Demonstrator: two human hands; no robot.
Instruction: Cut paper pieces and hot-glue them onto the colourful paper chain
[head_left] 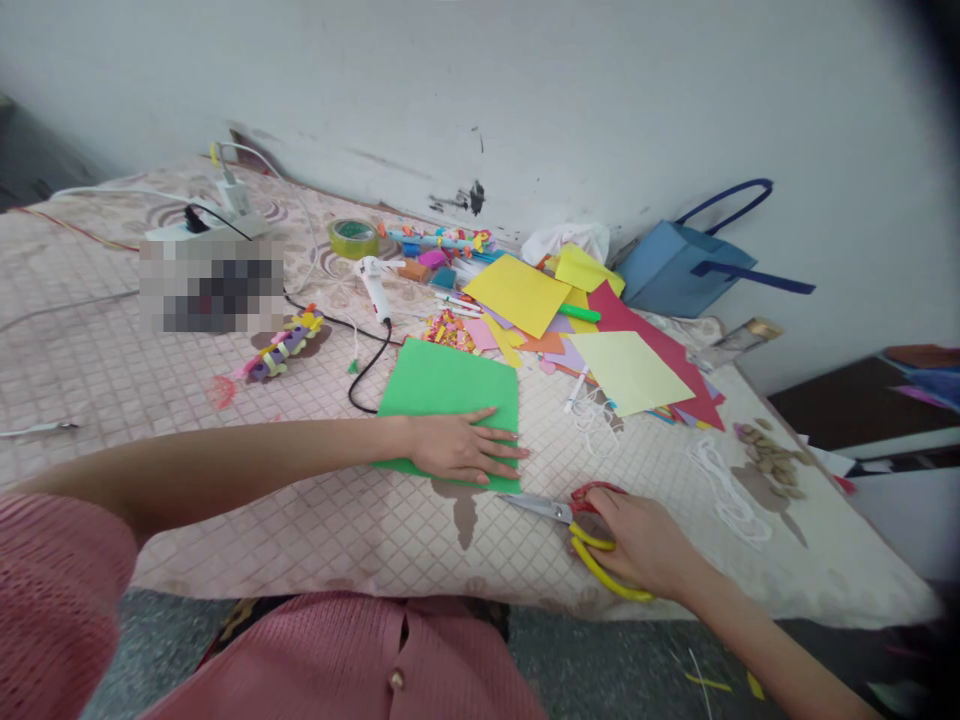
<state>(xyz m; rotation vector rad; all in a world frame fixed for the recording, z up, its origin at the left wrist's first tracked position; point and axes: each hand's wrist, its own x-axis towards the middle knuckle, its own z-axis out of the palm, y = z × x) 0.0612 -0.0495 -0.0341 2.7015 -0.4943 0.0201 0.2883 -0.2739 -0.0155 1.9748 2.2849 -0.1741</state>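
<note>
My left hand (457, 447) lies flat with fingers spread on a sheet of green craft paper (454, 378), pressing it to the tablecloth. To the right, my right hand (649, 540) is closed around the handles of a pair of scissors (559, 511), one handle red and the other yellow. The blades point left and look nearly closed, with their tips close to the lower right corner of the green sheet. Whether the tips touch the paper I cannot tell.
Behind the green sheet are a glue gun (375, 290), a roll of tape (353, 239) and loose coloured paper (517, 293). A decorated purple craft piece (286, 346) lies left. White string (724, 490) and a blue bag (679, 268) are at right. A power strip (206, 228) stands back left.
</note>
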